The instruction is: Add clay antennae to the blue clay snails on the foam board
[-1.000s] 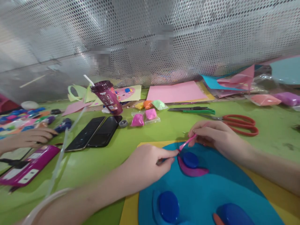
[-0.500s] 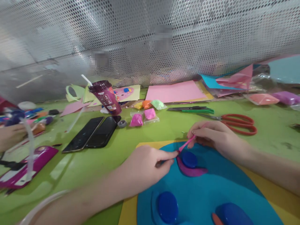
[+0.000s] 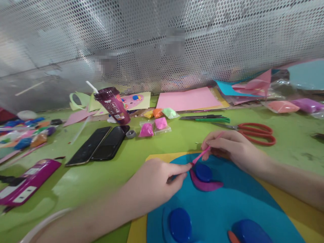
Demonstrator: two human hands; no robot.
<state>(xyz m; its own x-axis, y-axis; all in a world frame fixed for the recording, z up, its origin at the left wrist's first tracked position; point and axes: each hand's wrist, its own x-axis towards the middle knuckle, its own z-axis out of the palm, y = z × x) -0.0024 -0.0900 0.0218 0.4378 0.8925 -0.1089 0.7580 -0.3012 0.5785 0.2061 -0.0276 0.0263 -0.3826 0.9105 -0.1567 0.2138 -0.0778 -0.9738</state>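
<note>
Another person's hand has gone from the left edge, while right of centre the right hand [image 3: 225,145] pinches a pink strip [image 3: 201,155] slanting down to the extended left forefinger [image 3: 181,167], whose hold I cannot tell.

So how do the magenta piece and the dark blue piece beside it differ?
The magenta piece is a crescent; the dark blue piece is round. The magenta piece stretches longer; the dark blue piece is more compact. Both lie on the lighter blue sheet.
</note>
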